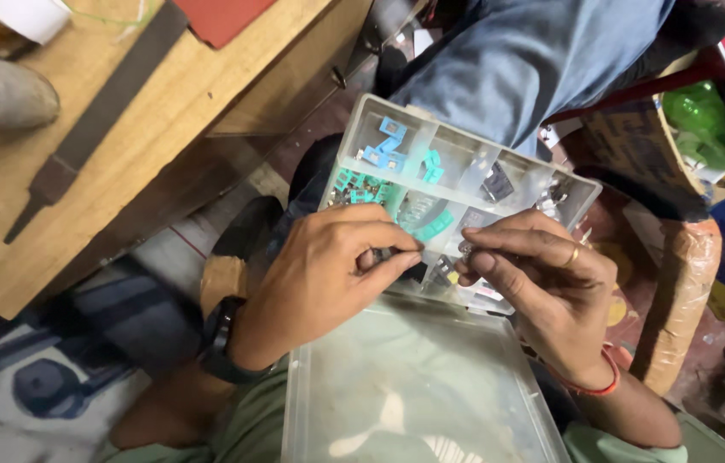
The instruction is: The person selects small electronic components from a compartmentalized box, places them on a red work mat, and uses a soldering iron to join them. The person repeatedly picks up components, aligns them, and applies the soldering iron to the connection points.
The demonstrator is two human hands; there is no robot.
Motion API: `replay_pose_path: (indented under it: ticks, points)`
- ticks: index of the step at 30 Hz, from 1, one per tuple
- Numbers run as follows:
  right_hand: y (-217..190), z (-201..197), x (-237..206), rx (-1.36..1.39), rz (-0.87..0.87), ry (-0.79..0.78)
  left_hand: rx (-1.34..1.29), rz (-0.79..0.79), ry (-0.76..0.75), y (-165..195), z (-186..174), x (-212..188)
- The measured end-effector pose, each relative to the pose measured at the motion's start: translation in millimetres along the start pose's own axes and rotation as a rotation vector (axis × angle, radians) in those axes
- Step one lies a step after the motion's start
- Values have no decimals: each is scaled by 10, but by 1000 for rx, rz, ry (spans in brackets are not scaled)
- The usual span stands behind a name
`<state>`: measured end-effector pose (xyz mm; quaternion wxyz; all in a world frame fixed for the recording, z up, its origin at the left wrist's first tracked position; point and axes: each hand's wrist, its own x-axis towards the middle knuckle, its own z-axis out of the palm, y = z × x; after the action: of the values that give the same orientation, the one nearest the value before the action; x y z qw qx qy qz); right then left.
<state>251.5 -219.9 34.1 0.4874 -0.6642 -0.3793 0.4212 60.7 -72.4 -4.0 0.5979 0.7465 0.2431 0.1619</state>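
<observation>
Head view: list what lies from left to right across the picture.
Metal file on the wooden table → black wristwatch → left hand → right hand over the clear compartment box → green plastic bottle.

Wooden tabletop [165, 111] fills upper left, pale wood w/ dark specks near its left edge. Flat metal file [96, 116] lies diagonally across it, tang end pointing down-left; use it as the landmark. Left of the file, at the pic edge: a dull metal cylinder [2, 94] on its side. Above that cylinder, top-left corner: a white roll [28, 15], partly cut off, w/ thin green wire [109, 15] trailing toward the file's upper end. Right of the file's upper end: a red flat sheet [229, 17], corner only. Tabletop's front edge runs diagonally below the file.
</observation>
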Motion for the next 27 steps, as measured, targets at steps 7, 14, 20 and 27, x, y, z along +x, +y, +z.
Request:
replay_pose_path:
  ticks: [7,14,20,27]
  points:
    - [-161,-5,62,54,-44,21,-346,-47,-58,171,-85,111]
    - [-336,19,182,197,-81,-63,-387,284,39,176,-115,90]
    - [-259,34,330,-534,-341,-105,-571,160,104,-11,-158,-12]
    - [94,170,403,-1053,-517,-240,-627,117,143,-115,-141,-64]
